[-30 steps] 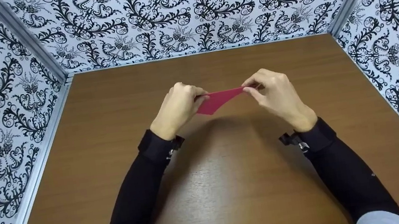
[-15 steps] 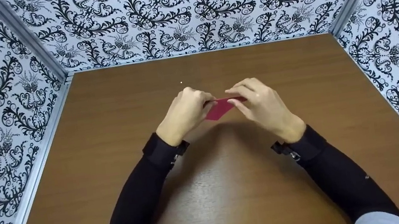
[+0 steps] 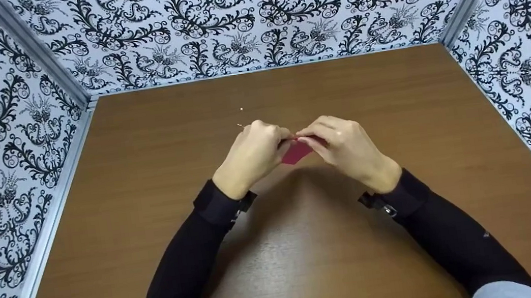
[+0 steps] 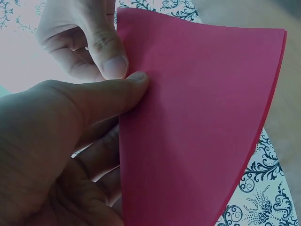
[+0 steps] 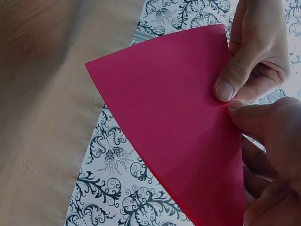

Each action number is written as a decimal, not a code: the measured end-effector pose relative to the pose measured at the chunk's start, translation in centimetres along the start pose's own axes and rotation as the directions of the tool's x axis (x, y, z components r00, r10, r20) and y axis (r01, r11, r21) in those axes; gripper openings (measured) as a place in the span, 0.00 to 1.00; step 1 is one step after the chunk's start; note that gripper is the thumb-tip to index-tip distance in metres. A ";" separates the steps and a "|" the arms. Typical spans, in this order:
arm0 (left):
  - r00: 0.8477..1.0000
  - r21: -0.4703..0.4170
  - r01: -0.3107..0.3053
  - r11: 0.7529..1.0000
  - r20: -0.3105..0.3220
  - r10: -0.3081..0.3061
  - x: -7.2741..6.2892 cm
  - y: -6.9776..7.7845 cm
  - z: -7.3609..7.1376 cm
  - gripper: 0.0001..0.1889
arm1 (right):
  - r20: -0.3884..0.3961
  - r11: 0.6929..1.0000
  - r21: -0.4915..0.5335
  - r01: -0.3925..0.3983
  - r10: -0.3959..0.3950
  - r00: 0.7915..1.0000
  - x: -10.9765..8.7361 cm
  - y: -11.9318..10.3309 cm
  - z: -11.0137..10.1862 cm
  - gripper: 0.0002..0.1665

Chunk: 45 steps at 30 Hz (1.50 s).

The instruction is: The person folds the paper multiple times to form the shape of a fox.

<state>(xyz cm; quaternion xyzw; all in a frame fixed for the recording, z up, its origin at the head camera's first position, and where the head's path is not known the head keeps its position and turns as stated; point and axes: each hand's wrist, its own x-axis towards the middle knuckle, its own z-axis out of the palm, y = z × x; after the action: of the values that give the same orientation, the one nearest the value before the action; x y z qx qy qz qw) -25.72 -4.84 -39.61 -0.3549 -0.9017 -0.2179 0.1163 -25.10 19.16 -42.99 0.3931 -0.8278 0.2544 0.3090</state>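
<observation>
A folded sheet of crimson paper, wedge-shaped with a slanting lower edge, hangs between my hands above the table. My left hand pinches its top edge between thumb and fingers. Right beside it, my right hand pinches the same edge. In the left wrist view the two thumbs nearly meet on the paper, and layered edges show along its slanted side. From the right wrist, the near face of the paper looks smooth and plain. Fingers behind the sheet are partly hidden.
Beneath the hands spreads a brown wooden table. Patterned black-and-white walls with grey metal corner posts enclose its back and sides. Tiny pale specks show just beyond the left hand.
My hands have come together along the paper's top edge, the right sliding leftward and the left shifting slightly right. Both are a little nearer to me. Tiny specks have appeared beyond the left hand.
</observation>
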 end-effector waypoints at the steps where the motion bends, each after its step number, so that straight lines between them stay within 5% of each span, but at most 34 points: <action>1: 1.000 0.003 0.002 1.000 0.000 -0.002 0.0 0.0 0.0 0.07 | -0.001 1.000 -0.003 0.000 0.000 1.000 0.0 0.0 0.0 0.08; 11: 1.000 -0.020 -0.005 1.000 0.009 0.005 0.1 -0.1 -0.2 0.07 | 0.005 1.000 -0.005 0.014 -0.014 1.000 0.3 0.0 0.0 0.07; 25: 0.996 -0.070 -0.058 0.996 -0.066 0.054 -0.2 -0.6 -0.8 0.07 | -0.011 0.998 0.016 0.054 -0.054 0.998 0.6 -0.1 -0.3 0.06; 45: 0.997 -0.066 0.042 0.997 -0.068 -0.047 -0.6 -2.2 -2.2 0.06 | -0.016 1.000 -0.007 0.021 -0.021 1.000 0.2 0.9 -1.2 0.08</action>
<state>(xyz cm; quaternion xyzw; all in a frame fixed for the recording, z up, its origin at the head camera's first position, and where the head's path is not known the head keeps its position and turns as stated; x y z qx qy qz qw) -26.69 -7.64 -38.54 -0.3306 -0.8973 -0.2614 0.1311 -25.53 20.40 -42.21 0.3987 -0.8219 0.2517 0.3197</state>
